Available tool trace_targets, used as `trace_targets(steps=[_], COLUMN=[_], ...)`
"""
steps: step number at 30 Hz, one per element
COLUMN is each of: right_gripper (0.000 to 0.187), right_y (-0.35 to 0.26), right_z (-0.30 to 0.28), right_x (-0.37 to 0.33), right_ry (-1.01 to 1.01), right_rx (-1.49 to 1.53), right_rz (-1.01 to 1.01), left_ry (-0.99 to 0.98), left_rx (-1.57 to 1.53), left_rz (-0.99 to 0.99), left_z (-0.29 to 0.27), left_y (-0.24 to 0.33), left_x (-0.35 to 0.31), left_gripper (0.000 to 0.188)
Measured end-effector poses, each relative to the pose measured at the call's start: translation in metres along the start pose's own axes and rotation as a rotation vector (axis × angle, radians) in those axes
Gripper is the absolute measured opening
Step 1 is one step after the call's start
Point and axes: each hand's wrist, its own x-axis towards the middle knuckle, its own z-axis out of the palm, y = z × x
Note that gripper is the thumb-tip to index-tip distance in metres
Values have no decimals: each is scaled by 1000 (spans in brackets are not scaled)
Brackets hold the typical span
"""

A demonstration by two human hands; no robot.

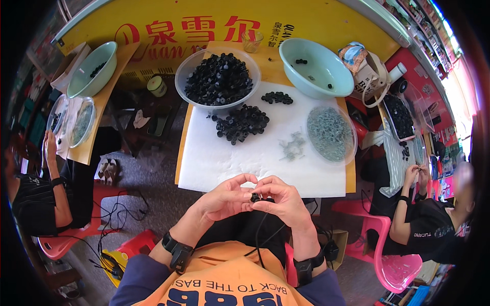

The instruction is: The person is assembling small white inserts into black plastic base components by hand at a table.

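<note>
Both hands [258, 198] pinch a small round black plastic part [254, 197].

- the scene is lit evenly by bright, soft daylight; no hard shadows are cast.
- the white sheet [255, 153] is rendered bright but not blown out; only faint, diffuse shadows are seen under the black parts [241, 123].
- overexposure is seen at the upper right edge, where colours are washed to pink and white.
- a soft sheen is shown on the pale green bowl [315, 67].
- strong fisheye bending is seen: the yellow board [306, 23] curves, and the corners are vignetted to black.
- the centre is sharp; the hands [255, 196] are clear, while figures at the rim are smeared and softened.
</note>
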Motion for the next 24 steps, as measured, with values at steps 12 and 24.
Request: trace_targets(steps=[12,24], right_gripper=[28,29], right_y=[-14,-32], right_z=[11,14], right_x=[-1,-4], right_ry=[103,25], right_rx=[-165,-355], right_rz=[-42,-7], left_ry=[61,-9], left_rx=[-83,36], left_rz=[-15,-39], left_z=[4,1], left_y=[0,7], left_x=[-1,-6], left_gripper=[43,49])
